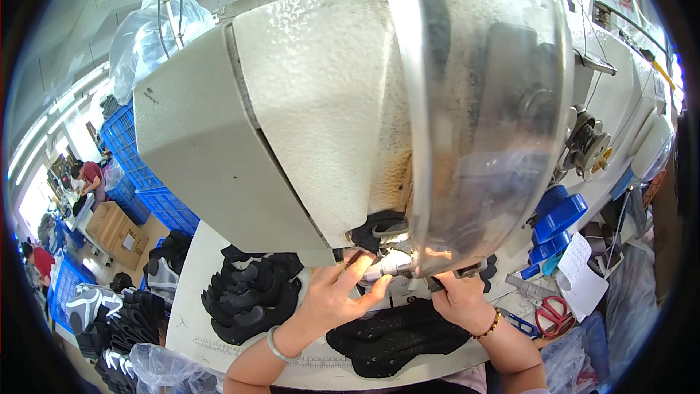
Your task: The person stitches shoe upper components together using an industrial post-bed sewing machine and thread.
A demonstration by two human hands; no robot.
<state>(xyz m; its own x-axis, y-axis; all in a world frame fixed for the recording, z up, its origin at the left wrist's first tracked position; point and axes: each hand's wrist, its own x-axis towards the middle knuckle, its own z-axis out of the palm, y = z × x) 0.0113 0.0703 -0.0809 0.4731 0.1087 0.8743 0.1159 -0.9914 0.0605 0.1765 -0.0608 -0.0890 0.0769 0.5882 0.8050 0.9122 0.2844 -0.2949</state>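
Observation:
A large white sewing machine head (313, 95) fills the upper middle, with a scuffed clear plastic shield (481, 124) on its right side. My left hand (337, 300) reaches under the head beside the lit metal needle area (390, 266), thumb and forefinger apart and nothing visible between them. On the other side my right hand (464, 305) is closed, a small dark bit at its fingertips; what it grips is partly hidden. Below both hands, black perforated fabric pieces (397, 339) lie on the white table (321, 376). A pile of black cut pieces (251, 295) lies left of my left hand.
Red-handled scissors (554, 317), a handwritten paper (582, 277) and blue plastic holders (555, 222) are at the right. Blue crates (127, 138), a cardboard box (117, 233) and stacked grey-and-black shoe parts (109, 314) stand left. A person (91, 179) works at the far left.

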